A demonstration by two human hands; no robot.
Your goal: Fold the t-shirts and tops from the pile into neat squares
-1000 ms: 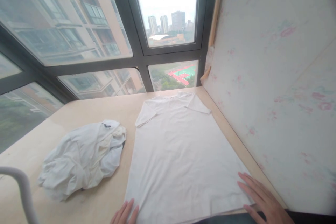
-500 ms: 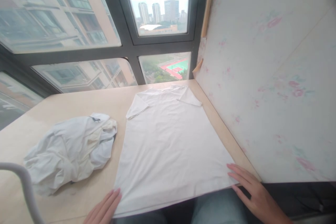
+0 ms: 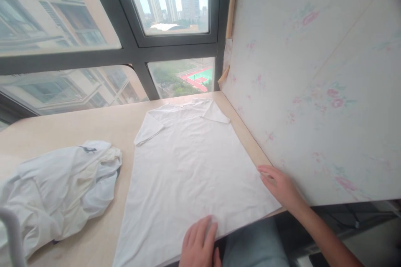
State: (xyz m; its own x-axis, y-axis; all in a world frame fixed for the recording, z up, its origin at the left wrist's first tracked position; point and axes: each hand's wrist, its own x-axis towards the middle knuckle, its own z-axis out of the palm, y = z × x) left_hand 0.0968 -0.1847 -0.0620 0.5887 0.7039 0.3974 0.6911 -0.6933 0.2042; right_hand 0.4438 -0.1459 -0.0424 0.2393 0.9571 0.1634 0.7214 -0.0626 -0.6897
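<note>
A white short-sleeved T-shirt (image 3: 188, 167) lies spread flat on the pale wooden surface, its collar toward the window and its hem along the near edge. Faint creases run across the body. My left hand (image 3: 199, 240) rests on the shirt near the middle of the hem, fingers laid on the cloth and thumb lower down by the edge. At the shirt's right side edge, above the lower right corner, is my right hand (image 3: 278, 185). Its fingers are slightly bent and their tips touch the fabric border; I see no cloth gripped in either hand.
Left of the shirt lies a crumpled heap of white clothes (image 3: 69, 187). A grey curved tube (image 3: 11, 233) stands at the lower left. Dark-framed windows (image 3: 138, 54) border the far side, and a flower-papered wall (image 3: 297, 104) rises close on the right.
My left hand has moved right, from the lower left corner to the middle of the hem. My right hand has moved up along the right side edge. The view has shifted rightward.
</note>
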